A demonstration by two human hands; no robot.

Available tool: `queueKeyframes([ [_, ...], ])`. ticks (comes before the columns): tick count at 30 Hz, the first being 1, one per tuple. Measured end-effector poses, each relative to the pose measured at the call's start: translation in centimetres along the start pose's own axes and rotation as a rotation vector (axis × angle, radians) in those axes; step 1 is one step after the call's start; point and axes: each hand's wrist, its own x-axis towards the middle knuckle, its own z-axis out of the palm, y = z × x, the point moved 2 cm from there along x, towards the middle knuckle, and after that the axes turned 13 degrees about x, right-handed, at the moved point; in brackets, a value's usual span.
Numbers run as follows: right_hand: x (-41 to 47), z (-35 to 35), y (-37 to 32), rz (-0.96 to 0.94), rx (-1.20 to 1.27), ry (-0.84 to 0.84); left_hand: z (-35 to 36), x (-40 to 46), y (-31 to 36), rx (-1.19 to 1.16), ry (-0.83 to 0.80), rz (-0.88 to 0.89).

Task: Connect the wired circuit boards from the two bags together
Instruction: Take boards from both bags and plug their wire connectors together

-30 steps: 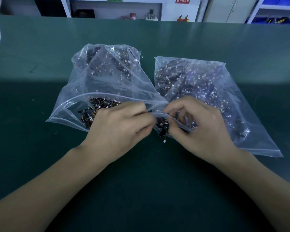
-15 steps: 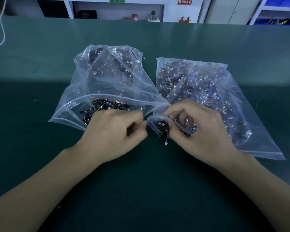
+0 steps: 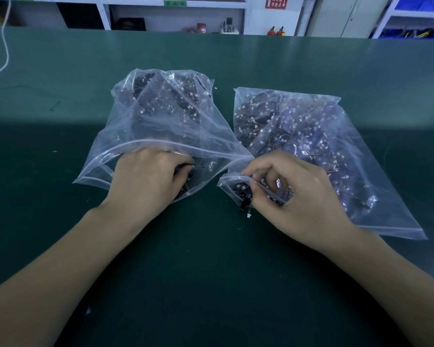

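Two clear zip bags lie side by side on the green table, each full of small dark circuit boards with thin wires and white plugs. My left hand (image 3: pixel 145 176) is inside the mouth of the left bag (image 3: pixel 161 116), fingers curled down among the boards; what they hold is hidden. At the mouth of the right bag (image 3: pixel 311 136), my right hand (image 3: pixel 293 194) pinches a dark wired board (image 3: pixel 244 195), whose wire ends in a white plug (image 3: pixel 248 216) hanging just outside the bag.
The green table (image 3: pixel 211 271) runs wide in front and to both sides. A white cord (image 3: pixel 5 46) trails at the far left. Shelves and cabinets stand behind the table's far edge.
My left hand has left the spot beside my right hand and gone left into the left bag's mouth. My right hand stays at the right bag's mouth with the board.
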Motion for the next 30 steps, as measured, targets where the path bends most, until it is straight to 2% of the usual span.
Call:
queueKeyframes([
  [7,0.0,0.1,0.2,0.013,0.002,-0.016,-0.1,0.2,0.1,-0.048,0.009,0.016],
  [19,-0.2,0.2,0.4,0.042,-0.016,-0.029,-1.5,-0.8,1.1,-0.26,0.231,0.215],
  [23,-0.2,0.3,0.2,0.07,-0.002,-0.055,-2.0,-1.0,1.8,-0.43,0.3,0.189],
  [30,-0.2,0.2,0.0,0.024,0.01,-0.081,-2.7,-1.6,3.2,-0.657,0.27,0.138],
])
